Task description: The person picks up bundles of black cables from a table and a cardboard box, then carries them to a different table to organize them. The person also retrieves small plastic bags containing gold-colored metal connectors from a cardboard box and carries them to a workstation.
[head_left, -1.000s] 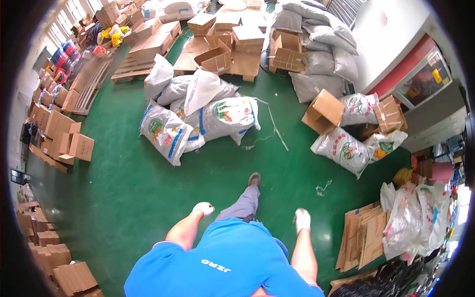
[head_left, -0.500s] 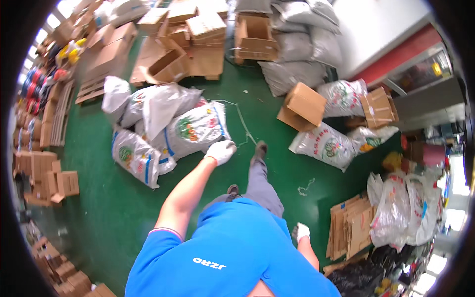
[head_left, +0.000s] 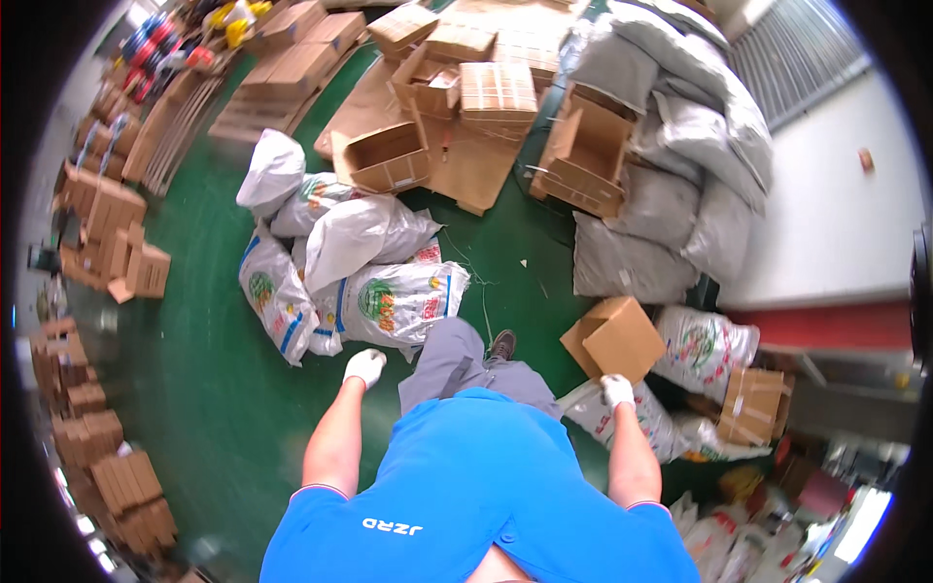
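Hanging beside the near side of the left sack pile, the white-gloved left hand (head_left: 365, 368) is curling its fingers; can't tell if it's fully closed or gripping anything. Gloved right hand (head_left: 616, 391) is overlapping the near edge of a tan carton (head_left: 614, 338) and a printed white sack (head_left: 663, 425) in this view; can't tell if it's touching either, or whether it's open or closed. Carton is sitting askew by the printed sacks, toward the right edge of the green floor (head_left: 194, 340). In the left pile, a front printed sack (head_left: 389, 306) is lying on the floor, just ahead of the left hand. Further off, an open carton (head_left: 398, 175) is resting at the near-left edge of a cardboard sheet (head_left: 466, 175). Grey sacks (head_left: 632, 257) are piling up along the floor's right edge, by the white wall (head_left: 826, 185).
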`<state>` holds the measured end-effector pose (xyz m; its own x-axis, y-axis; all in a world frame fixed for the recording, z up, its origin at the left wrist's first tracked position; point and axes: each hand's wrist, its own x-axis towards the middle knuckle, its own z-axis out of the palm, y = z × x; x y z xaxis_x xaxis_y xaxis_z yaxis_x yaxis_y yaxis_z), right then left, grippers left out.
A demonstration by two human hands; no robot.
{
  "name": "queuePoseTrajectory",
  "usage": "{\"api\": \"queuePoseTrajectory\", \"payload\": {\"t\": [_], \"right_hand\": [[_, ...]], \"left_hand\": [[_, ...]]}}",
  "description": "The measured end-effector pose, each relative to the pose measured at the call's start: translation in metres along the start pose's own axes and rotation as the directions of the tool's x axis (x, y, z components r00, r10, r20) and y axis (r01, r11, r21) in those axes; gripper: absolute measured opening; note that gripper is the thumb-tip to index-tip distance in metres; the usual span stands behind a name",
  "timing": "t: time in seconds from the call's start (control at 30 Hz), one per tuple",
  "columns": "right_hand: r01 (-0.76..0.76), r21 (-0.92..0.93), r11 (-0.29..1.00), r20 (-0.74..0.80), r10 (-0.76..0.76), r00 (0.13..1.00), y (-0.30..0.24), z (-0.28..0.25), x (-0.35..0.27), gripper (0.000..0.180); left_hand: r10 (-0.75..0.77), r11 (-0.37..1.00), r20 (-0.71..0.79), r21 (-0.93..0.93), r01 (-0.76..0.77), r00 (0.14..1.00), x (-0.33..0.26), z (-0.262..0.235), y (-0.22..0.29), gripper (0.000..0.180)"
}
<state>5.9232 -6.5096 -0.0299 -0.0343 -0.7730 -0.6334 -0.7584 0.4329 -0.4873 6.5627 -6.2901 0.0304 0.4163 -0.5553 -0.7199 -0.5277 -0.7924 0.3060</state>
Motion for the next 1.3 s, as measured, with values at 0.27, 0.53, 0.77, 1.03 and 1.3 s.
{"api": "queuePoseTrajectory", "payload": {"t": [0.27,0.53,0.77,1.03,1.3], "right_hand": [[0.064,0.439,0.896,-0.089,-0.028,0.996,-0.251,-0.097,0.173,0.034],[0.174,-0.233,0.957,0.157,-0.14,0.978,-0.295,-0.019,0.23,0.039],[0.248,-0.488,0.837,0.444,-0.007,0.896,-0.4,-0.062,0.322,0.034],[0.487,-0.164,0.858,0.158,-0.465,0.871,-0.691,-0.003,0.457,0.03],[0.595,-0.113,0.796,0.438,-0.497,0.749,-0.872,0.144,0.529,0.033]], "left_hand": [[-0.06,0.971,-0.113,-0.239,0.031,0.992,0.066,0.006,0.095,0.047],[-0.104,0.97,0.102,-0.211,0.124,0.989,0.211,-0.011,0.114,0.051],[-0.094,0.918,-0.175,-0.395,0.018,0.98,0.324,-0.172,0.169,0.043],[-0.128,0.92,-0.163,-0.388,0.055,0.978,0.422,-0.317,0.258,0.042],[-0.222,0.846,-0.098,-0.514,0.142,0.97,0.498,-0.28,0.318,0.037]]}}
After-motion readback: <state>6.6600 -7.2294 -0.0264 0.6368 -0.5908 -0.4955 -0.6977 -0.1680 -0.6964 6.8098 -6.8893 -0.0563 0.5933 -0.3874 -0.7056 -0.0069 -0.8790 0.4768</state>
